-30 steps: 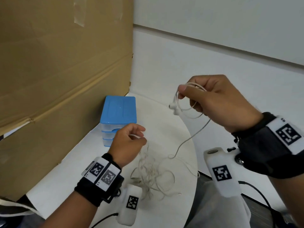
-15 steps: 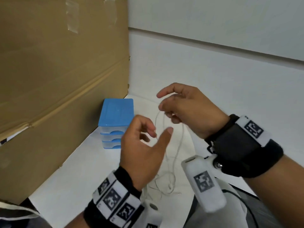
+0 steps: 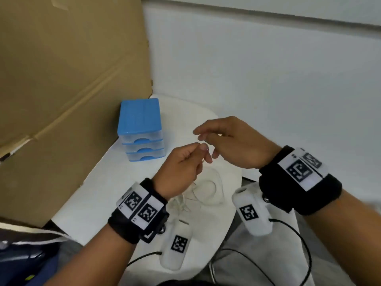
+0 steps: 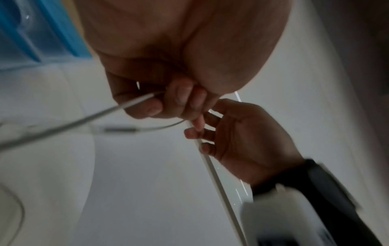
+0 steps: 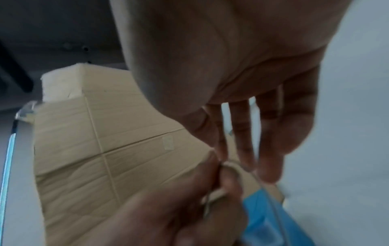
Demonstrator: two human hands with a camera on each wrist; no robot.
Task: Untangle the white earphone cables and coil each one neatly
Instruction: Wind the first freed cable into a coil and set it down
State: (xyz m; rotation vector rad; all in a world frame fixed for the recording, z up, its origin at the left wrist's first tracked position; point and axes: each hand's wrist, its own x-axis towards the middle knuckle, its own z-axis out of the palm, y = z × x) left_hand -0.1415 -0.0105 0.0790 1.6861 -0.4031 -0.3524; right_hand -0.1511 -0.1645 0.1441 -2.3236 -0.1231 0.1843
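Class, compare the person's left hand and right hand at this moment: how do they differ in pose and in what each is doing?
The left hand has curled fingers pinching the white earphone cable; the right hand has straighter, spread fingers, and whether it grips the cable is unclear. The left hand sits lower and nearer the person, the right hand higher. Both hover above the white table, wearing black wristbands.

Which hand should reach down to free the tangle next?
Probably right. The left hand already pinches the cable, anchoring it; the right hand has fingers spread beside it, with no clear grip visible.
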